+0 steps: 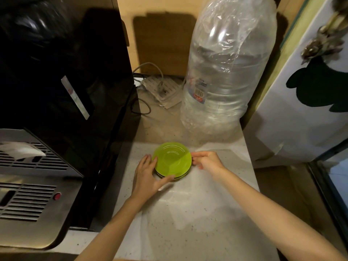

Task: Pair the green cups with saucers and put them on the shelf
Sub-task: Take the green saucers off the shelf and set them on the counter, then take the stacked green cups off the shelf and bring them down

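Head view: lime-green translucent saucers stacked; left hand cups stack, right hand pinches rim.

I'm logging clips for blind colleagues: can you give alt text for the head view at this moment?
Two bare hands frame a small stack of green saucers on a speckled countertop: the left hand cups its left edge and the right hand pinches its right rim. A large plastic-wrapped water bottle stands behind, with a black and steel appliance to the left.
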